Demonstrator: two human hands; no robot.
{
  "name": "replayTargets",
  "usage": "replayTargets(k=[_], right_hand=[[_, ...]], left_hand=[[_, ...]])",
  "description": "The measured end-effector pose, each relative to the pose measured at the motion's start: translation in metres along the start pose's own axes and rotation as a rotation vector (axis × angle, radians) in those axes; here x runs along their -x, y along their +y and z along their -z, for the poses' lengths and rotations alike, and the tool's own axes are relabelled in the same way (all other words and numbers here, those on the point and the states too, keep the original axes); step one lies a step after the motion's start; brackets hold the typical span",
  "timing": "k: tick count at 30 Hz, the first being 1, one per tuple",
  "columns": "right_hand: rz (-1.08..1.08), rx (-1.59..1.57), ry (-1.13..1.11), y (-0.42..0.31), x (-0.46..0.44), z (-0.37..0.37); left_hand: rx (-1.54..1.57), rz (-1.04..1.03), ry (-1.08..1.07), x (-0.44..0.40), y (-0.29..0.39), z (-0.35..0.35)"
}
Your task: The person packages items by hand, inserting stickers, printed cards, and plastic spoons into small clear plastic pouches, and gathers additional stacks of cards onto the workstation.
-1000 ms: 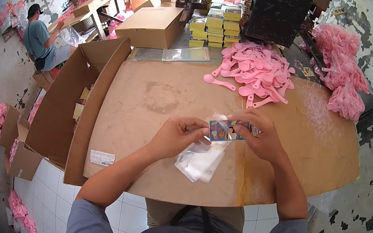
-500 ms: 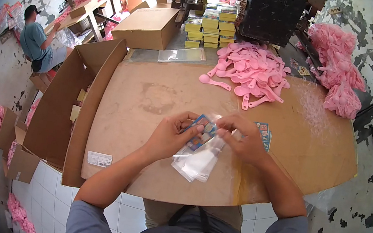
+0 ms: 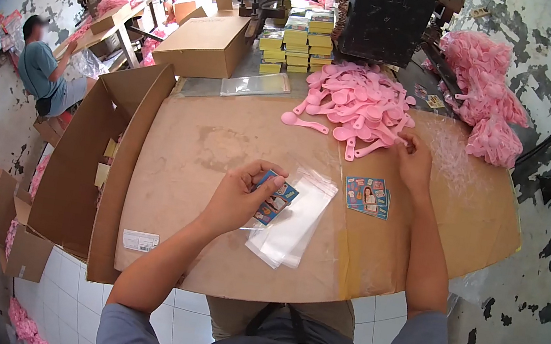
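Observation:
My left hand point(image 3: 241, 197) grips a blue printed card point(image 3: 275, 202) between thumb and fingers; clear plastic shows around and below the card. Beside it, several clear plastic bags point(image 3: 300, 222) lie fanned on the cardboard sheet point(image 3: 227, 111). My right hand point(image 3: 413, 163) is at the right edge of the pink spoon pile point(image 3: 360, 106), with its fingertips closed at a spoon handle. A few more printed cards point(image 3: 367, 197) lie overlapped on the cardboard, below the pile.
An open carton point(image 3: 88, 165) stands along the left side. A closed box point(image 3: 202, 43), stacked cards point(image 3: 297, 41) and a black metal machine point(image 3: 387, 18) are at the back. Pink bundles point(image 3: 481, 82) lie at the right. A seated person point(image 3: 45, 70) is at far left.
My right hand has left the card in my left hand and moved right and up to the spoons. The loose cards and plastic bags are now more exposed.

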State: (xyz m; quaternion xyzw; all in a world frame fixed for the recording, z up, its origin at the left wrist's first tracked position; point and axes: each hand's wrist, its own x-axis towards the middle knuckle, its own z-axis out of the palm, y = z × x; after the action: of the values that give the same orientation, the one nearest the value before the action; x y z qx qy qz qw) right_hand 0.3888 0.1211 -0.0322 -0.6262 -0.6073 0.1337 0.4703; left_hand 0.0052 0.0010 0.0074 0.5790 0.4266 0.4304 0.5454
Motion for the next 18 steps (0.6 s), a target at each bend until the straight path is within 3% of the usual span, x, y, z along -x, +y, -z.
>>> replayTargets(k=[3, 6, 9, 12, 18], right_hand=[[0.210, -0.002, 0.281, -0.043, 0.008, 0.012], [0.391, -0.277, 0.338, -0.063, 0.019, 0.013], [0.212, -0.647, -0.106, -0.096, 0.049, 0.001], [0.103, -0.786, -0.321, -0.110, 0.074, -0.025], [0.062, -0.889, -0.325, -0.121, 0.086, -0.030]], left_hand=[[-0.005, 0.008, 0.004, -0.001, -0.002, 0.001], [0.014, 0.000, 0.010, 0.001, 0.002, -0.001], [0.020, -0.013, 0.004, 0.002, 0.001, -0.004], [-0.017, 0.015, -0.024, 0.001, -0.003, -0.004], [-0.055, 0.090, -0.085, 0.003, 0.004, -0.006]])
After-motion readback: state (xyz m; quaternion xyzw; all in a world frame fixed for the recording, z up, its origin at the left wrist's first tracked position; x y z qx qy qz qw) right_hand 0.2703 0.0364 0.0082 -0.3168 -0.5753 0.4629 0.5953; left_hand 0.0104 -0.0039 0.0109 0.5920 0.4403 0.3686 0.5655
